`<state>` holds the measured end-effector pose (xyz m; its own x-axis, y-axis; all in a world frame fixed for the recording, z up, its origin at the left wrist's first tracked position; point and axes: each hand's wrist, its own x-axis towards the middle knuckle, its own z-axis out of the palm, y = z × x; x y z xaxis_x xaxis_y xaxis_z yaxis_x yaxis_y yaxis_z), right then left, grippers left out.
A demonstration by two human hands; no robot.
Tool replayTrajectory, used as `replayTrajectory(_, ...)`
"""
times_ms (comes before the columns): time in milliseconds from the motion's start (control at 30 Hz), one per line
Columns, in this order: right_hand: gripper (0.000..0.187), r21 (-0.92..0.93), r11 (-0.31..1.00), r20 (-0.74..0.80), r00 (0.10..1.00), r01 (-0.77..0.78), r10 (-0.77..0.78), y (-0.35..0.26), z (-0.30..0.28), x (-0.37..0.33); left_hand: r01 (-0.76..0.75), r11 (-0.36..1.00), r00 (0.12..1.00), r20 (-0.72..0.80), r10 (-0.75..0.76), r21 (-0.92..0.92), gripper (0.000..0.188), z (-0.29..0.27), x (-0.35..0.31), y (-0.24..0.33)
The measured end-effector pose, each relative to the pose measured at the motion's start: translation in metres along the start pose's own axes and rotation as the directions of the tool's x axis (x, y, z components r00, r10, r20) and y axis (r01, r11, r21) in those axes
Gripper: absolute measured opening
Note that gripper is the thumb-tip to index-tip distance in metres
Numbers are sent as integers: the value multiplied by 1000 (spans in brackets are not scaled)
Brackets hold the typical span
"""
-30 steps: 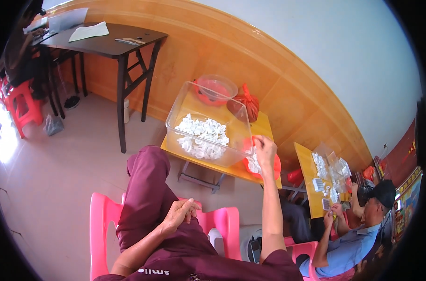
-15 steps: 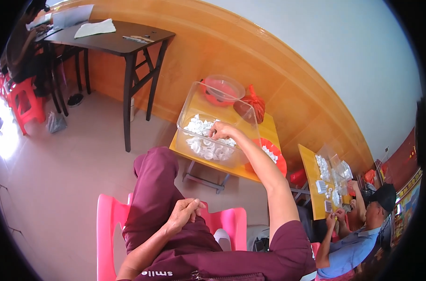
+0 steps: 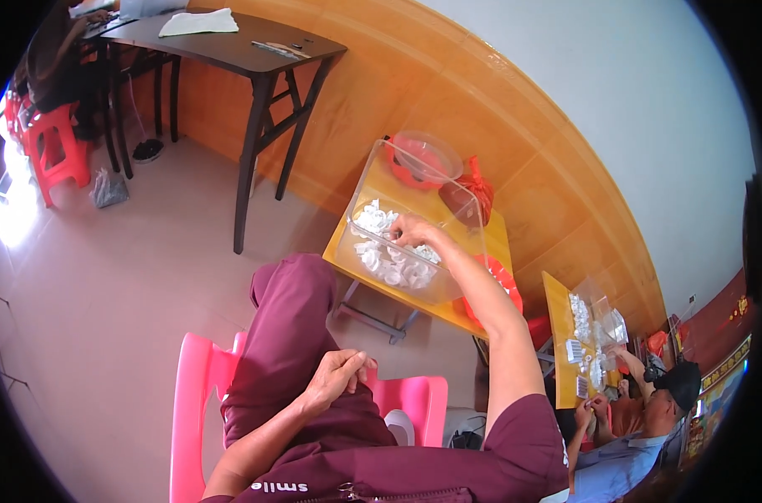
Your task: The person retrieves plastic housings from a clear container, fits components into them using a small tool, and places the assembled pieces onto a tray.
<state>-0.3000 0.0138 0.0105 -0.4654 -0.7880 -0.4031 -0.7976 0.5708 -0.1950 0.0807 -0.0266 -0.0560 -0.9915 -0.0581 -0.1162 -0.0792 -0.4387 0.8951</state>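
Observation:
My right hand (image 3: 413, 230) reaches into a clear plastic bin (image 3: 448, 289) on a yellow table. Its curled fingers are down among a heap of small white plastic pieces (image 3: 398, 265), and their tips are hidden. Some of the pieces look ring-shaped. Over my lap, by my raised knee, is my left hand (image 3: 341, 375). Its fingers are bent and drawn together; whatever they hold, if anything, does not show.
Behind the bin are a basin (image 3: 427, 159) and a tied red bag (image 3: 468, 194). A red tray (image 3: 505, 289) is partly behind my right forearm. A dark table (image 3: 230, 38) stands at far left. At right, a person in blue (image 3: 620, 469) works at another yellow table (image 3: 557, 314).
The whole view has shifted, so the tables and bin appear farther right. My right hand is still in the bin among the white pieces, and my left hand stays over my lap.

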Motion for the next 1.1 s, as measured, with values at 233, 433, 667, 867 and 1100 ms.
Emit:
replayTrajectory(233, 17, 412, 911, -405, 893, -14, 197, -51, -53, -90, -29, 998, 999, -18, 28, -56, 31, -4, 3, 1)
replayTrajectory(433, 8, 630, 747, -502, 844, 210, 187, -134, -24, -190, -125, 963, 992, -44, 118, -239, 33, -9, 1, 24)
replayTrajectory(667, 11, 564, 800, -352, 936, 205, 8, -174, 61, -229, -114, 899, 979, 106, 174, -423, 40, 7, 8, 42)
replayTrajectory(867, 15, 533, 820, -400, 916, 208, 27, -183, 71, -237, -7, 907, 988, 138, 72, -422, 32, 10, 6, 25)
replayTrajectory(1100, 22, 450, 812, -595, 803, 371, -37, -192, 76, -235, 62, 775, 955, 262, 136, -628, 32, -2, 6, 17)
